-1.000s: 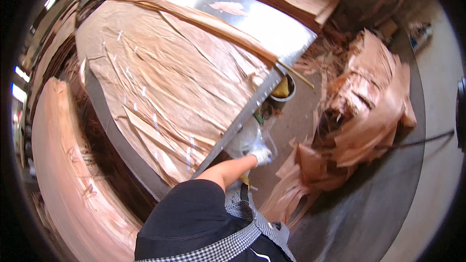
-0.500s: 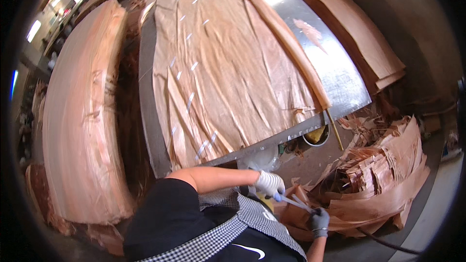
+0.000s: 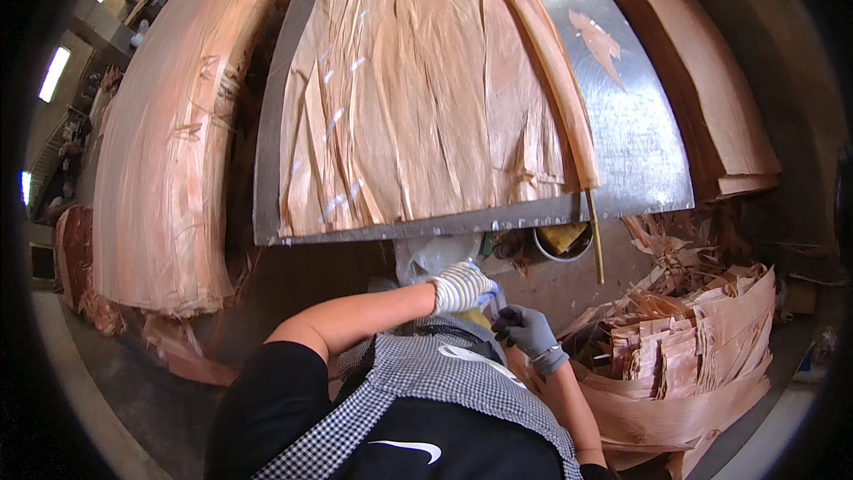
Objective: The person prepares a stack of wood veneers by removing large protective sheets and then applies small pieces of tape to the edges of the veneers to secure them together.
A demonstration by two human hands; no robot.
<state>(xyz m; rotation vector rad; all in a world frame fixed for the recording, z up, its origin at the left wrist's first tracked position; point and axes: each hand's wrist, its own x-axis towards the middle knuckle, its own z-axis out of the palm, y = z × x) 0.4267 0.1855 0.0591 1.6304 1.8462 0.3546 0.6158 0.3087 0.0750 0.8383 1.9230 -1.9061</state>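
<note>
My left hand (image 3: 464,288), in a white striped glove, is closed around a pale strip of tape (image 3: 499,296) in front of my body. Just to its right and slightly nearer, my right hand (image 3: 526,334) wears a grey glove with dark fingertips. Its fingers are curled in at the lower end of the strip. The two hands almost touch, and the exact grip is partly hidden. Beyond them, a wrinkled wood veneer sheet (image 3: 426,116) lies on a metal-topped table (image 3: 622,138), with several short pale tape pieces along its left part.
A tall veneer stack (image 3: 169,160) stands left of the table, another veneer stack (image 3: 702,71) to its right. Rolled veneer scraps (image 3: 675,391) fill the right foreground. Under the table's front edge are a round bucket (image 3: 565,244) and clear plastic (image 3: 435,256). A thin stick (image 3: 595,240) juts over the edge.
My hands have come closer together, and the strip that was stretched between them now shows only a short length. My view has shifted, so the table sits more squarely ahead.
</note>
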